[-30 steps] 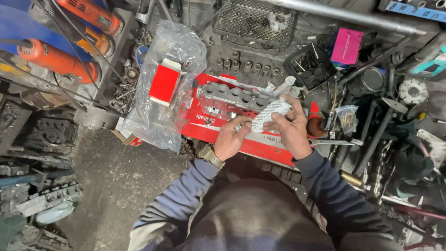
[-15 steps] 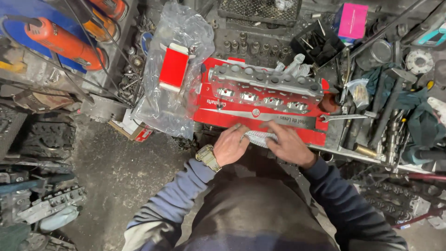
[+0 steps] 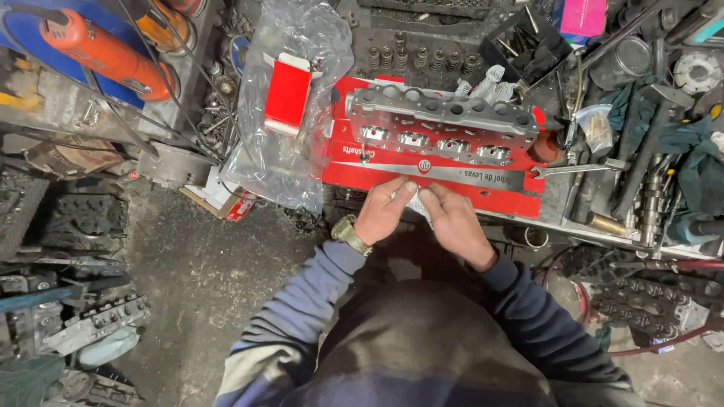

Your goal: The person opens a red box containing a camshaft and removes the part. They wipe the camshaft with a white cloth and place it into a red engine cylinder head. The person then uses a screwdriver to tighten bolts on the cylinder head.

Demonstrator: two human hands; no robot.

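Head view shows both hands meeting on one small white cloth (image 3: pixel 419 205) at the near edge of the surface, just below the red box (image 3: pixel 437 181). A second ago the hands were higher, working the cloth against the right end of the metal head (image 3: pixel 445 124); half a second ago they had dropped to the box's near edge, and now they sit lower again, clear of the head. Left hand (image 3: pixel 385 213) and right hand (image 3: pixel 452 222) touch, their fingers curled and pinching the cloth between them, so only a scrap of it shows. Counted: one cloth, one red box, one metal head lying on it with four round chambers in a row, one spanner (image 3: pixel 577 169) just right of the box, one clear bag (image 3: pixel 290 113) holding one red-and-white carton (image 3: pixel 287 93) to the left, and one orange power tool (image 3: pixel 105 53) farther left.
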